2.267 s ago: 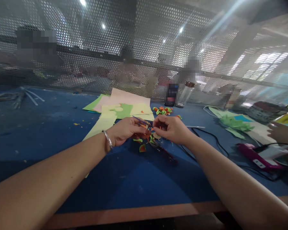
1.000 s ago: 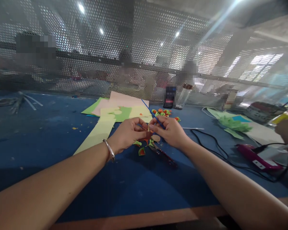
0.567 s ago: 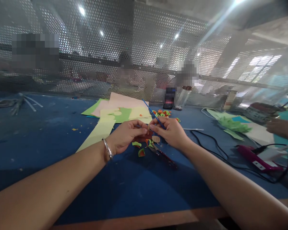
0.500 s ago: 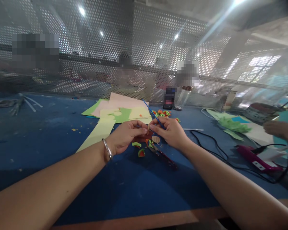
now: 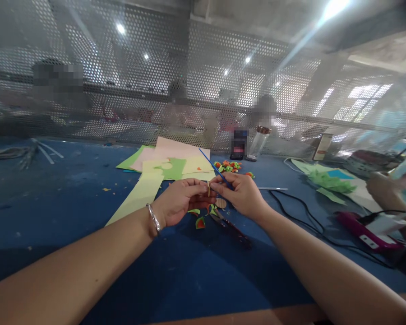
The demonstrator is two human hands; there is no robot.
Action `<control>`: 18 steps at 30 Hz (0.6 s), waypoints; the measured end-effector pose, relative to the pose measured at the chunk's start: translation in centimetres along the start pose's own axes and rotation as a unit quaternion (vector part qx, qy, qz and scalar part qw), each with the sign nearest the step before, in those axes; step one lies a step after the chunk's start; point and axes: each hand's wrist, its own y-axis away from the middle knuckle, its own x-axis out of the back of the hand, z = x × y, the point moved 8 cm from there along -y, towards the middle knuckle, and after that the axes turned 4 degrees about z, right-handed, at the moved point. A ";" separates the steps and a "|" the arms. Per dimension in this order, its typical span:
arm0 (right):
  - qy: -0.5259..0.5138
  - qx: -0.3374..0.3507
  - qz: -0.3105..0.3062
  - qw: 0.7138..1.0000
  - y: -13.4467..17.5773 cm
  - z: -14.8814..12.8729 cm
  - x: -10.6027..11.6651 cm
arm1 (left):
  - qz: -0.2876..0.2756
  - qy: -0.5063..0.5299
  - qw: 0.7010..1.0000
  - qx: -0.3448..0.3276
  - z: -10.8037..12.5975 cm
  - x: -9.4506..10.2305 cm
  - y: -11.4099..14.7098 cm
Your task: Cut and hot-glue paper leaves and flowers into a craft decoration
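My left hand (image 5: 179, 201), with a silver bangle at the wrist, pinches a small pale yellow strip (image 5: 209, 188), perhaps paper. My right hand (image 5: 242, 194) meets it at the fingertips and grips a thin blue stick (image 5: 208, 159), which points up and to the left. Whether the right fingertips also grip the strip I cannot tell. Below the hands lie a small round wooden disc (image 5: 221, 203), a green-and-orange paper piece (image 5: 200, 223) and scissors (image 5: 235, 230) with dark handles. Several small green-and-orange paper pieces (image 5: 228, 166) are heaped beyond my right hand.
Sheets of coloured paper (image 5: 176, 146) lie behind my left hand. A phone (image 5: 238, 144) and a clear bottle (image 5: 258, 143) stand by the perforated metal screen (image 5: 216, 58). At right are a magenta power strip (image 5: 365, 230), black cables, green cut paper (image 5: 331, 181) and another person's hand (image 5: 385, 192).
The view has tilted up slightly, so the table things sit lower. My hands stay together; the pale strip now stands more upright between the fingertips. The other person's hand at right has moved.
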 end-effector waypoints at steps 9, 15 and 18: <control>0.020 0.046 0.035 0.998 0.6 -0.7 0.1 | -0.008 0.041 0.999 0.016 -0.1 -0.4 0.1; 0.007 0.062 0.032 0.998 0.6 -1.0 0.0 | 0.011 0.063 0.997 0.036 0.0 -0.6 0.4; -0.003 0.061 0.033 0.998 0.7 -0.9 0.0 | 0.011 0.071 0.996 0.047 -0.1 -0.7 0.5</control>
